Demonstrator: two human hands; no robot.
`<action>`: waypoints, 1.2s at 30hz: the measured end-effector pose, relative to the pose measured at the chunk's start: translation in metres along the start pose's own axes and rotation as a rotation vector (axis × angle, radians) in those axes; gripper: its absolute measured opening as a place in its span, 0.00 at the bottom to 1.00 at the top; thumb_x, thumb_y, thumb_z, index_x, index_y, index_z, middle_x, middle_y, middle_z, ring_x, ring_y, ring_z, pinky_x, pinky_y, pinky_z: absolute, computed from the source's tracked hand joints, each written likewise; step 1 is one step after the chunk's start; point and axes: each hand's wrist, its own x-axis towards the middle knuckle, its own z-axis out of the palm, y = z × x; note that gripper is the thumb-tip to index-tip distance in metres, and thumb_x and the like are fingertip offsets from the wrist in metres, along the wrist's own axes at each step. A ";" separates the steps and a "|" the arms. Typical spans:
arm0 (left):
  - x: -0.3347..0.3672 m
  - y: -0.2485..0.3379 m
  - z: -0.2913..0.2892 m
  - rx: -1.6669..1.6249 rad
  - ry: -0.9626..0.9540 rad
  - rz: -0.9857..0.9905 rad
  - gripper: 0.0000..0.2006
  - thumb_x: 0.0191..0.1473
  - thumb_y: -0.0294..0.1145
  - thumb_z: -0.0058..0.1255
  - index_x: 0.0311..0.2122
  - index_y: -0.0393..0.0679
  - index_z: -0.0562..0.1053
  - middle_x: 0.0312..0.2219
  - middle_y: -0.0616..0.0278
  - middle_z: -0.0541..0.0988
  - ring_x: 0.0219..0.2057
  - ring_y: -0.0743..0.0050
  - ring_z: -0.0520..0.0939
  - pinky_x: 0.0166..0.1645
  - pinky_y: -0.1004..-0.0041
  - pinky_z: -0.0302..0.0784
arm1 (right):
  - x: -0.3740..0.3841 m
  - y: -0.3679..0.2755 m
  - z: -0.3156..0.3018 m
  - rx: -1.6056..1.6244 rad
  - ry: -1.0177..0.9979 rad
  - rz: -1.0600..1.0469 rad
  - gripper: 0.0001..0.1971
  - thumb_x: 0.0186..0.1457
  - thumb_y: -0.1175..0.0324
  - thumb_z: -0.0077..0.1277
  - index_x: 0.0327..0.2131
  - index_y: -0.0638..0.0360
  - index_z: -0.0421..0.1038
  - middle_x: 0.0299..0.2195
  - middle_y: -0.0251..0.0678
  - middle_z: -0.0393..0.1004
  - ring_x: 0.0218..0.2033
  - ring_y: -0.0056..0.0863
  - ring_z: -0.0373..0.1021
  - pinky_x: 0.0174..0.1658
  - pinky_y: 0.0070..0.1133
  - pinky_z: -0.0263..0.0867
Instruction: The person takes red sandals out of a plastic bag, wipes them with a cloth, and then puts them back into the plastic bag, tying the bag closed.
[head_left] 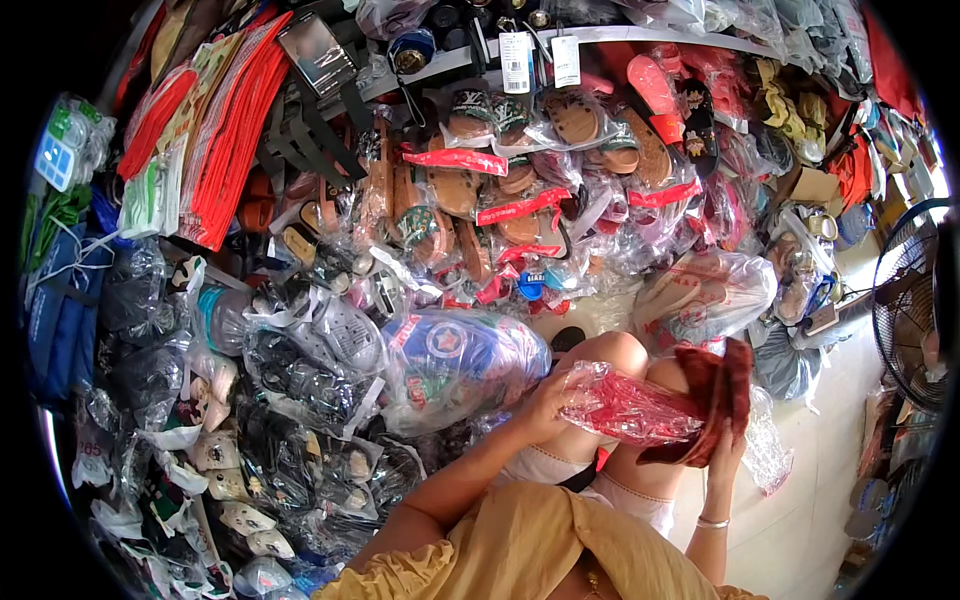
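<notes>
Over the knees (612, 352): red plastic wrap (632, 408), left hand (548, 408) fingers closed on its left end; right hand (729, 448) fingers hold adjoining dark-red piece (716, 392) by its right edge. Likely light, soft; wrap probably slippery, pinch folds.

Holds plastic wrapping (632, 408) above the lap, between the left hand (550, 402) and the right hand (731, 445), with a folded item (715, 402) at the wrapping's right end. Has a stuffed bag (465, 352) just left of the left hand, and wrapped clogs (345, 335) farther left. Includes wrapped sandals (470, 190) ahead, beyond the knees (610, 352), with tags (515, 65) behind the sandals. Shows a bulging bag (705, 292) ahead of the right knee, floor (800, 500) right of the lap, and a fan (908, 310) far right.
</notes>
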 end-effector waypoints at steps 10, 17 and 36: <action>0.034 0.009 -0.041 0.409 0.005 0.328 0.11 0.44 0.31 0.58 0.37 0.48 0.78 0.52 0.58 0.72 0.56 0.54 0.69 0.58 0.58 0.67 | 0.018 -0.025 0.042 0.611 0.171 -0.078 0.20 0.61 0.67 0.44 0.53 0.69 0.64 0.49 0.40 0.70 0.48 0.27 0.67 0.53 0.22 0.62; 0.014 0.005 -0.012 0.546 -0.129 0.360 0.07 0.42 0.34 0.57 0.30 0.50 0.78 0.55 0.57 0.71 0.60 0.53 0.66 0.61 0.51 0.62 | 0.015 -0.080 0.039 -0.100 -0.100 -0.396 0.19 0.49 0.69 0.46 0.45 0.67 0.70 0.47 0.51 0.69 0.53 0.51 0.62 0.57 0.37 0.56; -0.019 -0.001 0.000 0.576 -0.081 0.204 0.04 0.43 0.31 0.60 0.27 0.46 0.78 0.56 0.53 0.70 0.59 0.46 0.66 0.61 0.49 0.61 | 0.002 -0.043 0.044 -0.216 0.091 -0.363 0.22 0.44 0.73 0.49 0.47 0.64 0.70 0.56 0.51 0.64 0.60 0.49 0.57 0.63 0.39 0.50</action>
